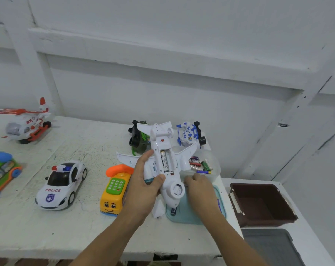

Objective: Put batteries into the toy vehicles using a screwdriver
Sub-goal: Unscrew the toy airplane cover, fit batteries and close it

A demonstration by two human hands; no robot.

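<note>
Gripping the white toy airplane belly-up above the table with the left hand, thumb laid across the underside, fingers curled round the far side of the body. Nose toward the person, tail away. Battery bay open in the airplane's belly, with 1 battery seated along one side.

Just right of the airplane's nose, reaching down with the right hand over a teal tray, fingers bent; cannot tell whether anything is pinched in them. On that tray, below the nose, 1 dark battery. Beside it, also below the nose, a small white plastic piece lying on the table.

Behind the airplane's right-side wing, a clear tub of loose batteries. Beyond the tail, a dark green toy and a blue-and-white toy.

Left of the airplane, beside the left wrist, a yellow phone-bus toy; further left, a police car; well left, a red-and-white helicopter and a green bus toy.

Well right of the airplane, a brown bin, with a grey tray nearer the person.
</note>
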